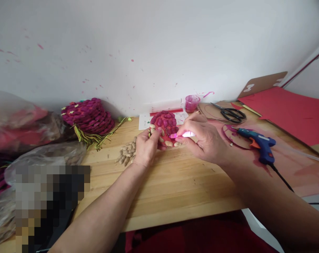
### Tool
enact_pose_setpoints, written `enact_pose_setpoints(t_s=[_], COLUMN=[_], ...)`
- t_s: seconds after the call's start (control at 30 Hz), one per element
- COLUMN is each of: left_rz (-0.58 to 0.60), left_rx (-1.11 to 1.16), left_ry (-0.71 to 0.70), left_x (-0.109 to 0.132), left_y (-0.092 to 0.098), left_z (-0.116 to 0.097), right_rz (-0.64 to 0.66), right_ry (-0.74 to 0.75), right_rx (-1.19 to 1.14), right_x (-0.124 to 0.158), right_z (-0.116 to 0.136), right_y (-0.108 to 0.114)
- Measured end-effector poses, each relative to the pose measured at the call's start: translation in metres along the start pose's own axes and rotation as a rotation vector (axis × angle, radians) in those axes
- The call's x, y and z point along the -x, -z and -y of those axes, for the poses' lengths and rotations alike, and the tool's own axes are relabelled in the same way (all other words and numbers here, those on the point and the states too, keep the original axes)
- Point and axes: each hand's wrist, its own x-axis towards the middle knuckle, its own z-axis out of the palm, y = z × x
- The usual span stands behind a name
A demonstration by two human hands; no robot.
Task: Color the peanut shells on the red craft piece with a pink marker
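Note:
My left hand (147, 147) grips the left edge of a red piece covered with peanuts (163, 123), its thumb on top. Most peanuts on the upper part are magenta; those along the lower and left rim are still plain tan. Pinched in my right hand (203, 137) is a white-handled paint brush (188, 134), whose pink tip touches the peanuts near the lower right of the piece. Loose unpainted peanuts (128, 153) lie on the table just left of my left hand. Behind the piece stands a plastic cup of magenta paint (192, 103).
A stack of magenta peanut pieces (88, 114) with yellow-green strings sits at the left, beside plastic bags (19, 123). To the right are black-handled scissors (230, 114), a blue glue gun (262, 144) with its cord, and red sheets (293, 112). Paint spots the wall (159, 45).

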Motion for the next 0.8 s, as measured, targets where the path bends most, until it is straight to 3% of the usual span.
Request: enact_pose_setpoints(t_s=[0.8], left_rz=[-0.038], left_rx=[0.083], left_ry=[0.047], left_x=[-0.0003], left_y=[-0.0035], left_z=[0.0002], right_rz=[-0.001], right_ry=[0.033], right_rx=[0.034], right_x=[-0.0001], right_z=[-0.0026], right_y=[0.0007])
